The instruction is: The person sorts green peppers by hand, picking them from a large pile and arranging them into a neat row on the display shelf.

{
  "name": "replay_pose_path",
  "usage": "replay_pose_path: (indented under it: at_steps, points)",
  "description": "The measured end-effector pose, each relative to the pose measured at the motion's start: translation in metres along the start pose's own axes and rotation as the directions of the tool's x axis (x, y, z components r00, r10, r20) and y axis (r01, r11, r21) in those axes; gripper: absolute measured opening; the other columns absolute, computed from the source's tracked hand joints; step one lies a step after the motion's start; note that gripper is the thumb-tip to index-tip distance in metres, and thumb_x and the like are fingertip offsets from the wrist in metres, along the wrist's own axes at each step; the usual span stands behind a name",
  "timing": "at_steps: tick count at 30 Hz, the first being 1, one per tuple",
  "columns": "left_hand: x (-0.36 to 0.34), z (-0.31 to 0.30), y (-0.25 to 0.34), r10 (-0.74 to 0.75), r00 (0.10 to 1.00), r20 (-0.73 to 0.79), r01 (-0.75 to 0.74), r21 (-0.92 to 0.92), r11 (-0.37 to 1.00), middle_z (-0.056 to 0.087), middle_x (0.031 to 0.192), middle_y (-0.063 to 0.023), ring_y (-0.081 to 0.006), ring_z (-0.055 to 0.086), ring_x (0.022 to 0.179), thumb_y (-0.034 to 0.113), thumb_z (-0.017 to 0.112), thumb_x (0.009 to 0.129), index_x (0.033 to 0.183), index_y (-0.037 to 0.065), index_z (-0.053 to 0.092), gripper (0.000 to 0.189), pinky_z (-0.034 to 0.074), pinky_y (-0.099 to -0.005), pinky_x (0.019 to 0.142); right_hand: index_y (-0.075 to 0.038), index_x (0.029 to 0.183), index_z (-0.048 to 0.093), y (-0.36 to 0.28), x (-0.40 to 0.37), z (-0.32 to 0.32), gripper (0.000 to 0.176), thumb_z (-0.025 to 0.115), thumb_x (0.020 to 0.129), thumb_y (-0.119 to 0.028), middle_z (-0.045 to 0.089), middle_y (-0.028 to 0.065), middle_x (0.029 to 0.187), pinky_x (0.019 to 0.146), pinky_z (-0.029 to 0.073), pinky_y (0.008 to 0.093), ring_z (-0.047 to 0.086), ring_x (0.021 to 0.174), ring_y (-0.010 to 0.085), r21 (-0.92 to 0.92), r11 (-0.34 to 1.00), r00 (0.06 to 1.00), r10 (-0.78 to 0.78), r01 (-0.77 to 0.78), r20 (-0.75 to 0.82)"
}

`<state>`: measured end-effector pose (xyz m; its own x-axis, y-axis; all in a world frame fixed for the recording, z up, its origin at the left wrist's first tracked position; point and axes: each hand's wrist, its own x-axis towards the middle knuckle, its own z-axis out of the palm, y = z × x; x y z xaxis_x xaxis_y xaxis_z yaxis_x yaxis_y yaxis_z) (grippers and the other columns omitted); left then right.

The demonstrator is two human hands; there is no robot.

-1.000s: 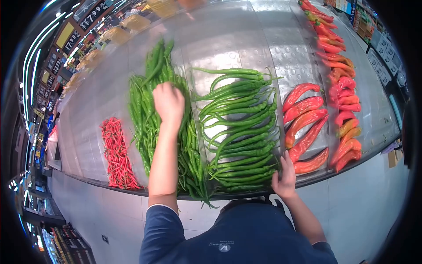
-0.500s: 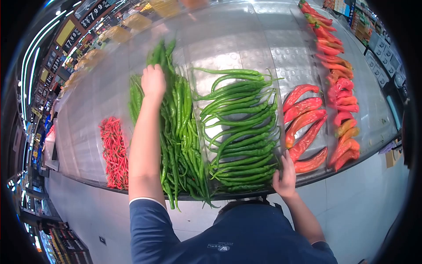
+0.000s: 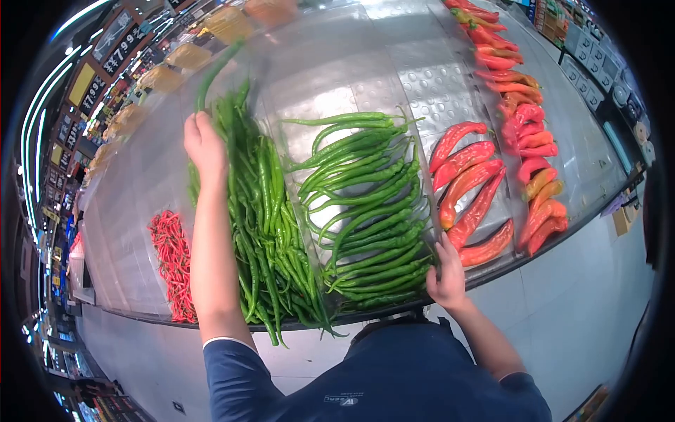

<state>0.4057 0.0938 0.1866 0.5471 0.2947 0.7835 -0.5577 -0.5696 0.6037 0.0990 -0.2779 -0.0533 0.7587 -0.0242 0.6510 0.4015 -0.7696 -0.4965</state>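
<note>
My left hand (image 3: 205, 149) is closed on one long green pepper (image 3: 213, 76), which sticks up and away from its fingertips at the left edge of a green pepper heap (image 3: 271, 204). My right hand (image 3: 448, 276) rests at the clear divider near the front edge, its fingers apart and holding nothing. It lies between a stacked row of long green peppers (image 3: 373, 211) and several large red peppers (image 3: 467, 176).
Small red chilies (image 3: 171, 260) lie left of my left forearm. A column of red and orange peppers (image 3: 524, 133) runs along the right. Clear dividers stand between sections of the metal display (image 3: 337, 56). Price signs (image 3: 119, 49) hang at upper left.
My left hand has moved left off the top of the heap, now with a single pepper. The view has shifted slightly; my right hand stays by the divider.
</note>
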Motion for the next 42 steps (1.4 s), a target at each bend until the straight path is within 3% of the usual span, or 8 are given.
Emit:
replay_pose_path:
  at_steps: [3,8,12,14,16,21,37,42]
  points:
    - [-0.004,0.013,0.022,-0.161,0.969,0.186,0.227,-0.421,0.878,0.041,0.069,0.0062,-0.0044,0.034,0.059,0.021,0.052,0.106,0.107,-0.003,0.064,0.026,0.029,-0.0239,0.054,0.010,0.133,0.049,-0.001,-0.001,-0.001,0.062,0.063,0.073,0.007,0.050,0.0351,0.141,0.105,0.047,0.0522,0.056,0.123,0.0513,-0.001,1.000,1.000,0.022,-0.022,0.000]
    - [-0.004,0.037,0.035,-0.202,0.881,0.429,0.388,-0.406,0.827,0.040,0.070,0.0057,-0.0059,0.034,0.059,0.021,0.052,0.105,0.107,-0.003,0.064,0.027,0.029,-0.0241,0.055,0.010,0.133,0.049,0.000,-0.002,0.000,0.062,0.063,0.073,0.007,0.051,0.0338,0.140,0.105,0.047,0.0520,0.057,0.121,0.0501,0.007,0.999,0.999,0.036,-0.036,0.006]
    - [-0.005,0.059,0.025,-0.252,0.660,0.708,0.653,-0.374,0.658,0.041,0.068,0.0052,-0.0082,0.039,0.060,0.022,0.052,0.105,0.106,-0.002,0.066,0.028,0.034,-0.0257,0.057,0.010,0.132,0.050,-0.003,-0.001,-0.002,0.061,0.063,0.072,0.007,0.052,0.0332,0.140,0.106,0.047,0.0519,0.057,0.121,0.0492,0.015,0.999,0.999,0.047,-0.047,-0.006]
    - [-0.009,0.076,0.017,-0.325,0.631,0.704,0.432,0.028,0.901,0.048,0.070,0.0039,-0.0081,0.044,0.062,0.026,0.049,0.106,0.105,-0.002,0.066,0.032,0.037,-0.0255,0.057,0.010,0.131,0.051,-0.002,0.001,-0.003,0.061,0.063,0.072,0.008,0.052,0.0331,0.139,0.106,0.048,0.0516,0.057,0.121,0.0484,0.024,0.999,0.999,0.045,-0.045,-0.002]
    - [-0.012,0.094,-0.012,0.107,0.783,0.613,-0.357,0.302,0.884,0.070,0.082,-0.0157,-0.0324,0.069,0.078,0.025,0.052,0.103,0.107,-0.002,0.067,0.031,0.053,-0.0427,0.071,0.010,0.130,0.051,-0.003,0.001,-0.004,0.060,0.063,0.072,0.008,0.052,0.0331,0.139,0.106,0.047,0.0516,0.057,0.121,0.0484,0.027,0.999,0.999,0.044,-0.043,-0.008]
    - [-0.017,0.116,0.004,-0.020,0.704,0.710,-0.547,0.560,0.622,0.071,0.109,-0.0225,-0.0405,0.067,0.106,0.015,0.057,0.092,0.100,0.000,0.067,0.020,0.054,-0.0494,0.089,0.010,0.129,0.053,-0.003,0.002,-0.004,0.057,0.063,0.072,0.007,0.052,0.0331,0.139,0.106,0.047,0.0514,0.057,0.121,0.0484,0.040,0.998,0.999,0.053,-0.053,-0.001]
    - [-0.035,0.137,0.014,-0.238,0.430,0.871,-0.482,0.445,0.755,0.068,0.107,-0.0173,-0.0408,0.064,0.102,0.002,0.064,0.080,0.104,0.005,0.068,0.024,0.052,-0.0480,0.088,0.011,0.126,0.054,-0.002,0.001,-0.002,0.057,0.062,0.071,0.006,0.053,0.0335,0.138,0.107,0.046,0.0521,0.057,0.123,0.0475,0.033,0.998,0.998,0.060,-0.061,0.011]
    - [-0.051,0.134,0.011,0.117,0.512,0.851,-0.520,0.199,0.831,0.067,0.113,-0.0165,-0.0387,0.061,0.110,-0.004,0.061,0.077,0.117,0.014,0.068,0.045,0.050,-0.0469,0.095,0.011,0.125,0.055,-0.001,0.001,-0.001,0.056,0.062,0.070,0.006,0.053,0.0336,0.138,0.107,0.046,0.0520,0.057,0.122,0.0480,0.028,0.998,0.999,0.050,-0.050,0.010]
